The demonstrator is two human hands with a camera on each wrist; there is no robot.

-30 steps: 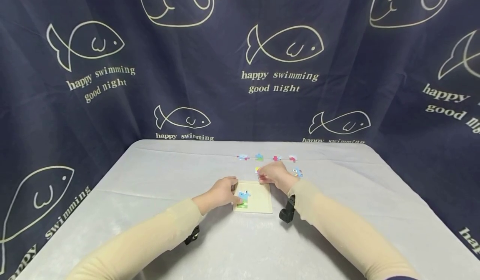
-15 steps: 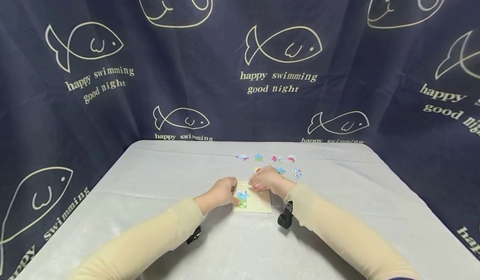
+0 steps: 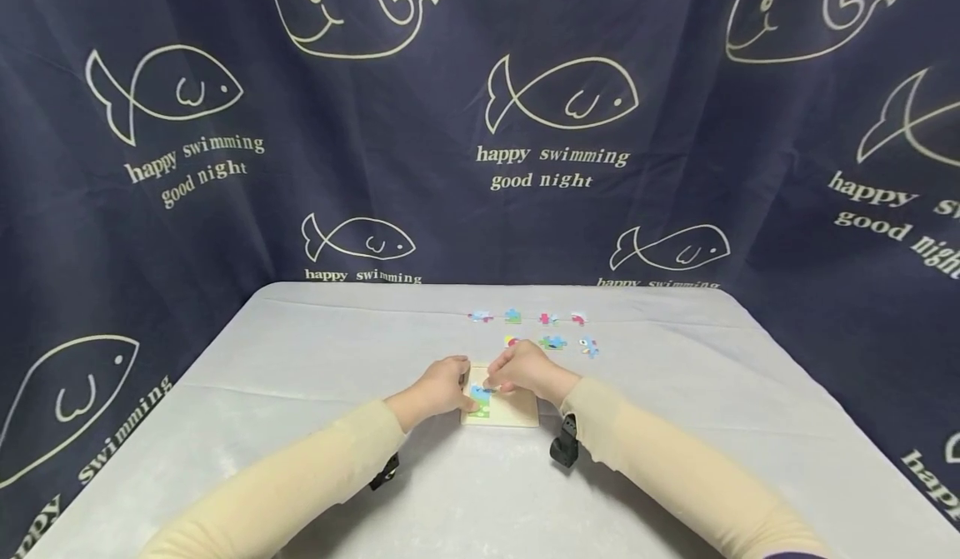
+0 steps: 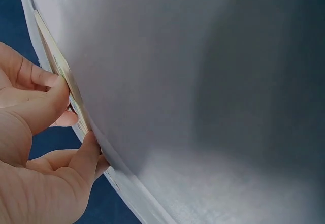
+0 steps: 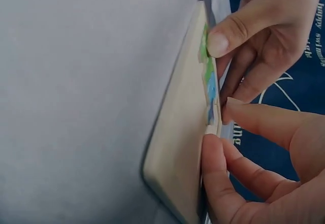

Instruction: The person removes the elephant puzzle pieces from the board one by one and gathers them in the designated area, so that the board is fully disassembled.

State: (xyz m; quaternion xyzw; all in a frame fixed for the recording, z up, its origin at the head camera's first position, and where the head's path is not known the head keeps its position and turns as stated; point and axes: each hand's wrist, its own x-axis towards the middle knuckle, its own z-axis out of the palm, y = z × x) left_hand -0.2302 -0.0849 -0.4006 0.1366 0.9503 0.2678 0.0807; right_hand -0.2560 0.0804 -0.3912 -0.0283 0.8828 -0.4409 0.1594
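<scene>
A pale, shallow puzzle board (image 3: 513, 409) lies on the table, with green (image 3: 480, 410) and blue (image 3: 477, 391) puzzle pieces in its left part. My left hand (image 3: 435, 391) grips the board's left side, the thumb over the green piece. Over the board's far left part, my right hand (image 3: 528, 371) has curled fingers. In the right wrist view, a small puzzle piece (image 5: 216, 124) shows only as a pale edge between its thumb and forefinger. Its printed face is mostly hidden. The left wrist view has both hands at the board's rim (image 4: 63, 64).
Beyond the board lie two rows of loose puzzle pieces, among them a blue-and-green one (image 3: 553, 343), a blue one with an eye (image 3: 588, 347) and a yellow-and-pink one (image 3: 512, 341). A grey cloth (image 3: 337, 334) covers the table. Behind it hangs a dark blue curtain (image 3: 450, 126).
My right hand has moved left and nearer, from the board's far edge to above the blue piece, uncovering a blue-and-green loose piece. My left hand keeps its grip on the board.
</scene>
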